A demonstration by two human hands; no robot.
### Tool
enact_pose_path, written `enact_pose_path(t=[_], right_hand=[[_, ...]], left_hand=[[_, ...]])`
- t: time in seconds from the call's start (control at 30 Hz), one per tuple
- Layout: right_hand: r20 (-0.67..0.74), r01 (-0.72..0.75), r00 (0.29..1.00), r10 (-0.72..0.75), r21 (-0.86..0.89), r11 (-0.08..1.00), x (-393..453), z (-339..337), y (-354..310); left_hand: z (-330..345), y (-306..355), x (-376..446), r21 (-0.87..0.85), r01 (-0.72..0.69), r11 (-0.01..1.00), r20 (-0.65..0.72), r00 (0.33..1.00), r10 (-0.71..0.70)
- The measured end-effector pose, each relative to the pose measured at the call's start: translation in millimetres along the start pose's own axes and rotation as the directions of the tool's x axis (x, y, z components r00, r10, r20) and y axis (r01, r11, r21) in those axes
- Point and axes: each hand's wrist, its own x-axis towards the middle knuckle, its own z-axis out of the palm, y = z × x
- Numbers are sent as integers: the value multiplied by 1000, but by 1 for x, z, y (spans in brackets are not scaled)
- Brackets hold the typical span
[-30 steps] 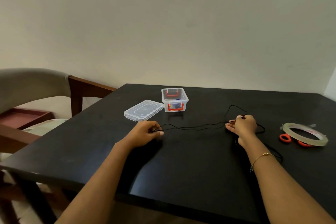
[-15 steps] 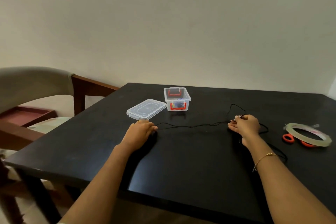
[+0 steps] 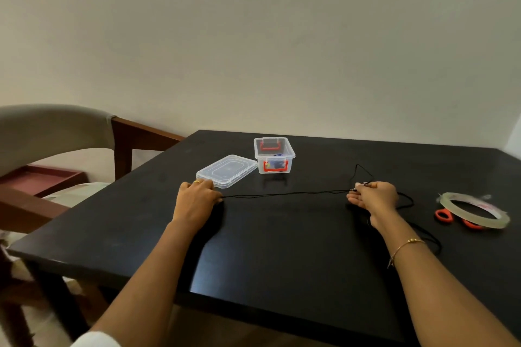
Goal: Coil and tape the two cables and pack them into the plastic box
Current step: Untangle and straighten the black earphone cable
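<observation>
1. Fingers [image 3: 355,191] of the right hand [image 3: 375,198] are curled, pinching a thin black cable [image 3: 282,194] between thumb and fingertips, palm turned partly up. Fingers of the left hand [image 3: 194,201] are bent down onto the cable's other end, knuckles up; whether they pinch it or only press it to the surface cannot be told.
2. Black table [image 3: 282,248]: both forearms reach over its near edge; all task items sit on it.
3. Chair [image 3: 56,132], padded back with a wooden frame, stands off the table's left side.
4. Cable: one stretch runs nearly straight between the two hands, low over the tabletop. More of it loops beyond and to the right of the right hand, and a further strand trails along the table beside the right wrist toward the near edge.
5. Tape roll [image 3: 473,210], clear, lies flat at the right of the table, well apart from the right hand, resting on top of the scissors [image 3: 442,215], whose orange handles show beneath it.
6. Lid [image 3: 227,170], clear plastic, lies flat just beyond the left hand, near-touching the knuckles.
7. Plastic box [image 3: 274,153], clear with orange latches, stands open just right of the lid; something dark and blue sits inside, too small to identify.
8. Bracelet [image 3: 406,246], thin gold, on the right wrist; ring [image 3: 197,182] on a left finger.
</observation>
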Motion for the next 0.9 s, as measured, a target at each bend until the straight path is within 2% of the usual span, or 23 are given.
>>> enact_pose_path(t=[0.13, 0.3, 0.63, 0.73, 0.8, 0.87, 0.9], right_hand=[[87, -18, 996, 17, 12, 1000, -7, 3, -2], [205, -20, 978, 32, -58, 998, -12, 8, -3], [294, 18, 955, 29, -156, 988, -17, 12, -5], [318, 29, 948, 14, -128, 991, -22, 12, -6], [340, 33, 940, 3, -98, 995, -25, 13, -6], [353, 29, 936, 3, -85, 996, -26, 13, -6], [356, 22, 934, 10, -85, 996, -25, 14, -6]], left_hand=[[0, -6, 0, 42, 135, 990, 74, 988, -138], [-1, -1, 4, 160, 310, 937, 197, 920, -338], [-13, -7, 15, 190, 412, 891, 380, 806, -454], [-20, 17, 24, 44, 459, 888, 429, 794, -431], [-26, 35, 32, -50, 472, 880, 405, 815, -414], [-31, 52, 40, -99, 416, 904, 260, 888, -380], [-33, 63, 43, -151, 340, 928, 183, 933, -311]])
